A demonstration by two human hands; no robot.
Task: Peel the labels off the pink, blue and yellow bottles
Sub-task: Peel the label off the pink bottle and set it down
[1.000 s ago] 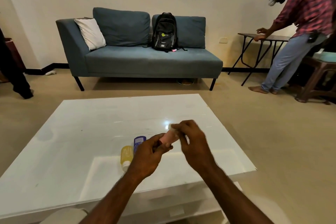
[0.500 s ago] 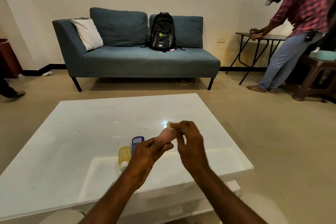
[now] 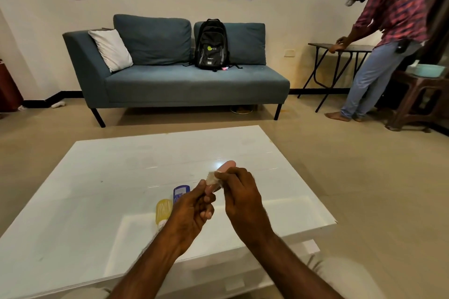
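Above the white table [image 3: 102, 177], my left hand [image 3: 192, 211] grips the lower part of the small pink bottle [image 3: 226, 165], whose top end pokes out past my fingers. My right hand [image 3: 243, 199] pinches a crumpled, pale, partly lifted label [image 3: 213, 178] at the bottle's side. The blue bottle [image 3: 180, 192], its label still on, lies flat on the table just left of my left hand. Next to it lies the yellow bottle [image 3: 163, 211], with its white cap toward me.
A blue sofa [image 3: 194, 85] with a black backpack [image 3: 211, 46] and a white cushion stands beyond the table. At the far right a person [image 3: 379, 39] bends over a small dark folding table [image 3: 340, 56]; a brown stool with a bowl stands beside them.
The label has come further off the pink bottle and now sticks out as a crumpled flap. The bottle's top has emerged past my right fingers. The blue and yellow bottles have not moved.
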